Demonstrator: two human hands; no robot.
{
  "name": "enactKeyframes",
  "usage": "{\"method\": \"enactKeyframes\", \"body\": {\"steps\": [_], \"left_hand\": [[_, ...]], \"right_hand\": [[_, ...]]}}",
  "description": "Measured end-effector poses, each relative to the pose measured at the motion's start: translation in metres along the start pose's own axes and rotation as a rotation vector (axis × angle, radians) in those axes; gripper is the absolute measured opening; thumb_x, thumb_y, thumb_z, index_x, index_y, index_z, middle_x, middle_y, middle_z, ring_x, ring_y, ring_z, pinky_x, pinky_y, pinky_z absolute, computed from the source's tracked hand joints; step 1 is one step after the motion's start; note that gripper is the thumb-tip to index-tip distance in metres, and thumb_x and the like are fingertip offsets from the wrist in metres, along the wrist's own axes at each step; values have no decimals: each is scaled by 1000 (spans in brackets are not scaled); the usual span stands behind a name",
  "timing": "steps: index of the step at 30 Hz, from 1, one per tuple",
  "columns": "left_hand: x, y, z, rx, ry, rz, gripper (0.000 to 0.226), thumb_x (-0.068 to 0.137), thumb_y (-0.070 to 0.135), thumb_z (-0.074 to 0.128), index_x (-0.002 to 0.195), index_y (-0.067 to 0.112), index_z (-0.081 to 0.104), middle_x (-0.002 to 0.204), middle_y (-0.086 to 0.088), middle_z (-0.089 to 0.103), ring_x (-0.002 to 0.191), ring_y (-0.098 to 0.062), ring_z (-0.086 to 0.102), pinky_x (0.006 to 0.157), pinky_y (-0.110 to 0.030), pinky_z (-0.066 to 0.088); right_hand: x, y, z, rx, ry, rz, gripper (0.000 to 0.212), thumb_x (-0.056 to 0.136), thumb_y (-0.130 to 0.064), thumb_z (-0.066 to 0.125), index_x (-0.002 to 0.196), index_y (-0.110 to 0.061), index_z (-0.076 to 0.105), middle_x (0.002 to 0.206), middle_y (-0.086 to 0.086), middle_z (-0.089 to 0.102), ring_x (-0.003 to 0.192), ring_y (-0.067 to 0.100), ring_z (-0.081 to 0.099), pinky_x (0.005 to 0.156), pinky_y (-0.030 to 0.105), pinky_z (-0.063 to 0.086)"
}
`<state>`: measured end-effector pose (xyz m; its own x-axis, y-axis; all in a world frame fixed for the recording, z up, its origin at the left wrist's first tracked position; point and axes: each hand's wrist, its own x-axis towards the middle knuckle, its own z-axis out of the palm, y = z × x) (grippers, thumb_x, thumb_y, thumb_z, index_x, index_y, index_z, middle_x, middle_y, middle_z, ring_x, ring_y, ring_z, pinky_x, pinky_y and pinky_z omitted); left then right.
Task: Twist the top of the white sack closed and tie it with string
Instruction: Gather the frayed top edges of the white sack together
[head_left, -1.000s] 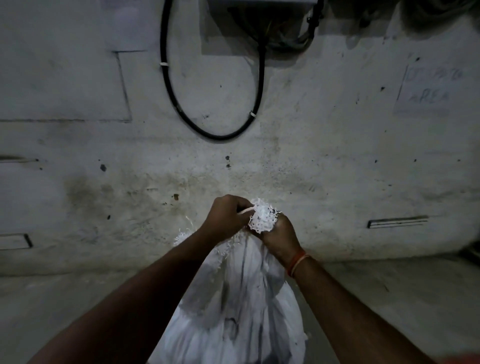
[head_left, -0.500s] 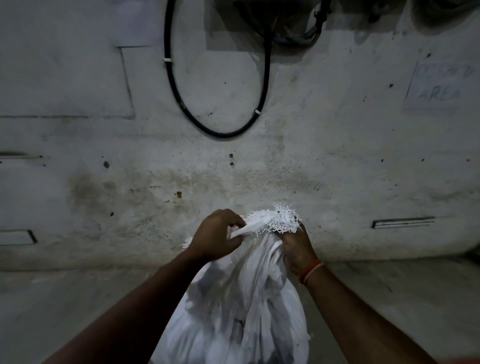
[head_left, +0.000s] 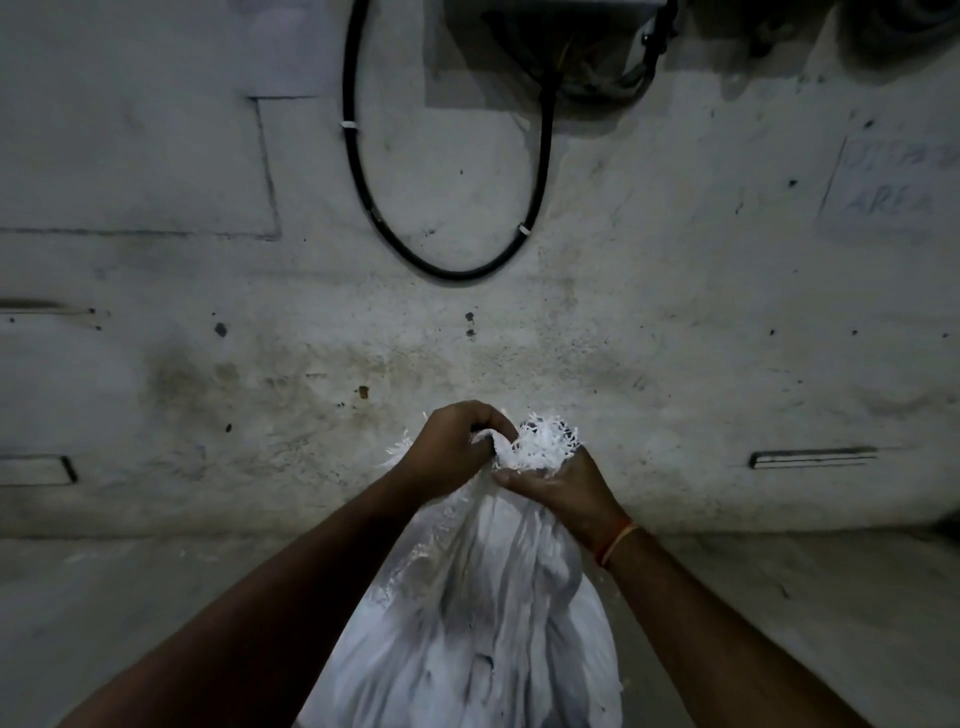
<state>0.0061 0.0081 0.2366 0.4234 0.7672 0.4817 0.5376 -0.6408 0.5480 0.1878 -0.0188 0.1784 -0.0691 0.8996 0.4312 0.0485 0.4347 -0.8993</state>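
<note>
A white woven sack (head_left: 483, 639) stands upright on the floor in front of me, its body creased and bulging. Its gathered top ends in a frayed white fringe (head_left: 545, 441). My left hand (head_left: 452, 457) is shut on a twisted strip of the sack's top, just left of the fringe. My right hand (head_left: 561, 486) grips the bunched neck from the right, palm turned up under the fringe, with an orange thread band on its wrist. I see no separate string that I can tell apart from the sack fabric.
A stained concrete wall (head_left: 675, 338) rises close behind the sack. A black cable (head_left: 447, 270) loops down it from a box at the top. The grey floor (head_left: 779, 597) spreads to both sides of the sack.
My hands have come closer together at the sack's neck. The right hand has turned palm-up under the fringe, and the left hand has curled over the twisted strip.
</note>
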Motion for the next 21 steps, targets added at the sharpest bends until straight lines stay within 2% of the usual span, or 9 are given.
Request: {"method": "enactKeyframes", "body": {"steps": [3,6,9,11,14,16,18,21], "left_hand": [[2,1,5,-9,6,32,43,76,-9,53,89,26,74,98,13,69,90,6,62,80,2,38],[0,-3,7,-17,22,104,42,73,-10,53,87,26,70,98,8,70,95,-5,64,82,-8,44],[-4,-6,8,-35,16,153,32,77,-7,57,91,21,65,99,4,66,94,-9,61,81,-14,44],[-8,-11,8,-29,-3,162,27,80,-3,60,95,19,63,104,3,65,99,-8,60,83,-12,43],[-16,-24,4,7,-72,140,36,75,-2,60,101,23,62,109,8,66,103,-5,61,87,-13,43],[-23,-31,5,45,-86,89,42,74,3,59,108,27,57,106,10,66,97,-7,62,83,-19,47],[-29,-38,8,164,-22,37,44,71,8,58,110,27,54,103,6,65,93,-16,60,80,-31,49],[-37,-54,11,283,57,11,40,65,7,60,102,19,68,102,0,69,95,-26,63,84,-36,52]], "right_hand": [[5,-3,6,-81,64,-28,45,67,-13,90,109,-11,72,107,5,77,103,19,72,91,35,57],[7,-1,9,-141,145,-48,29,74,-7,85,101,-9,75,98,4,77,92,12,73,82,31,55],[5,2,9,-107,163,-39,30,80,-9,80,109,-6,72,108,6,75,101,15,71,89,30,55],[2,0,7,-47,167,-50,28,83,-2,75,110,-4,72,111,7,75,104,15,71,91,26,54],[-2,0,2,2,165,-43,28,83,8,70,104,-10,73,103,-4,77,100,9,71,89,20,53],[-4,3,0,6,181,-44,34,83,10,71,98,-21,75,98,-8,78,99,9,72,89,22,54],[-4,9,-2,41,222,-40,37,82,11,71,94,-23,77,102,-4,78,101,15,72,92,29,55],[-5,19,-5,113,275,-4,35,80,12,71,94,-20,76,101,-1,78,100,17,72,94,35,55]]}}
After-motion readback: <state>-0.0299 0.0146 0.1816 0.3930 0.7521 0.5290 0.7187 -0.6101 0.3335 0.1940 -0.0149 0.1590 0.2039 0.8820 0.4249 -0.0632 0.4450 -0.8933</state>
